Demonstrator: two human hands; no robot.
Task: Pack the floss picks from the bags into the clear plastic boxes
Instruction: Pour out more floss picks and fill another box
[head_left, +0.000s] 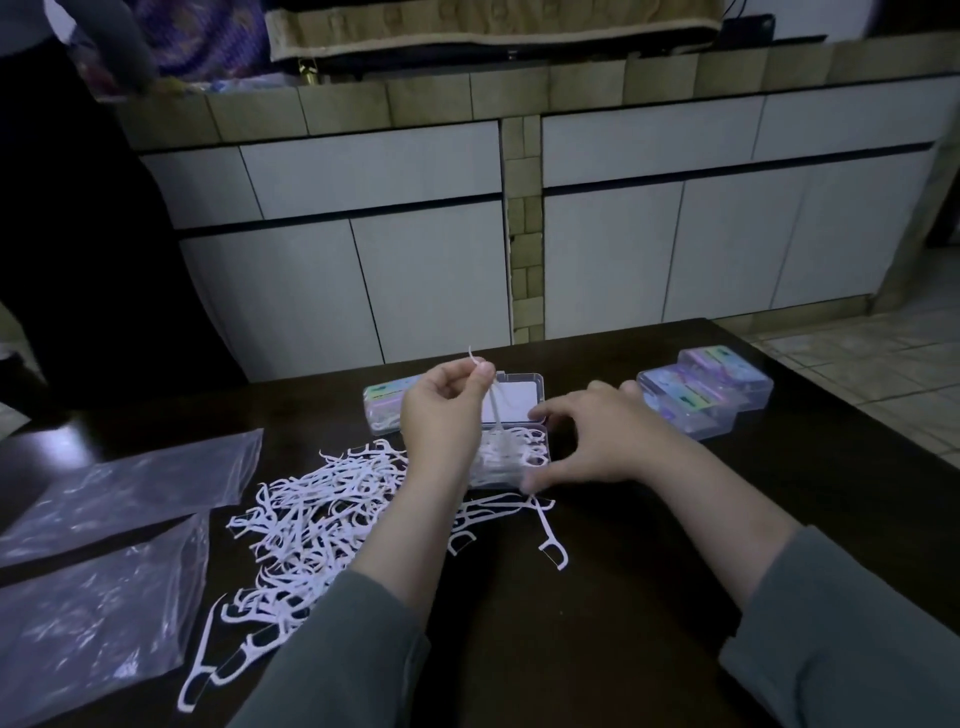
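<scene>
Left hand (441, 415) pinches one floss pick (492, 402) upright above the open clear box (511, 457); right hand (592, 441), fingers spread, touches the box's right side.

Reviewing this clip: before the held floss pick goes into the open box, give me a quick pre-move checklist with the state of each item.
1. Left hand pinches one floss pick: ok.
2. Open clear box has its lid up: ok.
3. Right hand steadies the box, fingers at its right side: ok.
4. Room left in the box: cannot tell, picks already fill much of it.
5. Loose pile of picks within reach on the table: ok.
6. Bags emptied: cannot tell.
</scene>
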